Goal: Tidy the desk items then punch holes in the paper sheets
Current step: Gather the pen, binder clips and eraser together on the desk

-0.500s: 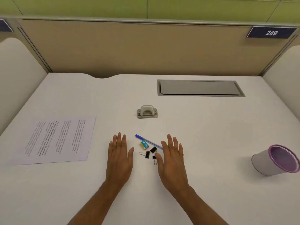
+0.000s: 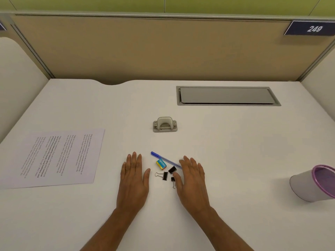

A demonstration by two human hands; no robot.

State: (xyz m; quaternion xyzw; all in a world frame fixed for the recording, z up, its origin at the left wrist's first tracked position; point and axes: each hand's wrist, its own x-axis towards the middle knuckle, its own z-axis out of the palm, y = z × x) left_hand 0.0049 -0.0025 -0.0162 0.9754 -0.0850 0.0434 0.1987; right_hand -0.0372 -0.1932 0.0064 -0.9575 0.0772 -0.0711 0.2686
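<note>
Desk inventory, left to right: white printed paper sheets (image 2: 54, 158), lying flat at the far left, text too small for me to read; left hand (image 2: 133, 180), flat on the white desk (image 2: 235, 142), fingers straight and together, holding nothing; blue ballpoint pen (image 2: 165, 159), long axis running from far-left to near-right, its near end at the other hand's fingertips; small yellow-and-teal eraser box (image 2: 161, 164), which I read as "apsara"; three black binder clips (image 2: 164, 175); grey metal hole punch (image 2: 165, 125), farther back; right hand (image 2: 193, 180), flat, fingers straight, thumb against the clips — the nearer hand, I judge; purple-rimmed mesh cup (image 2: 311, 185), tipped over; navy plaque (image 2: 314, 29) — "249".
</note>
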